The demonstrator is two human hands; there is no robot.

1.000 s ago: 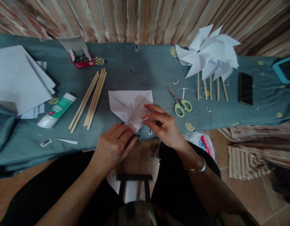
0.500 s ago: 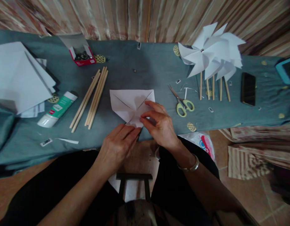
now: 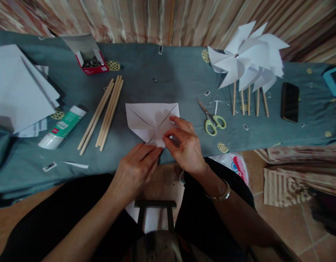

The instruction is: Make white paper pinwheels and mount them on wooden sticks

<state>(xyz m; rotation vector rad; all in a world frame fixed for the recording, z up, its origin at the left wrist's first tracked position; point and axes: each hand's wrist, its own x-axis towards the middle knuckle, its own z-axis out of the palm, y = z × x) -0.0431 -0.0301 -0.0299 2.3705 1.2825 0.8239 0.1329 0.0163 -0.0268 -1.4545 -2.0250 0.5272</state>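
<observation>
A white paper sheet with diagonal slits lies in front of me at the table's near edge, its lower corners folded in toward the middle. My left hand is closed on the near part of the paper, fingers pressed together there. Thumb and index finger of my right hand pinch a bit of the paper near its centre, while the other fingers rest over its right side. Scissors with green handles lie to the right of that hand.
Wooden sticks, a glue tube, a box of metal pins and stacked paper are on the left. Paper pinwheels on sticks and a phone lie right. One pin lies beyond the sheet.
The view has shifted slightly. Both hands stay at the paper in nearly the same pose, with no clear change in the folds.
</observation>
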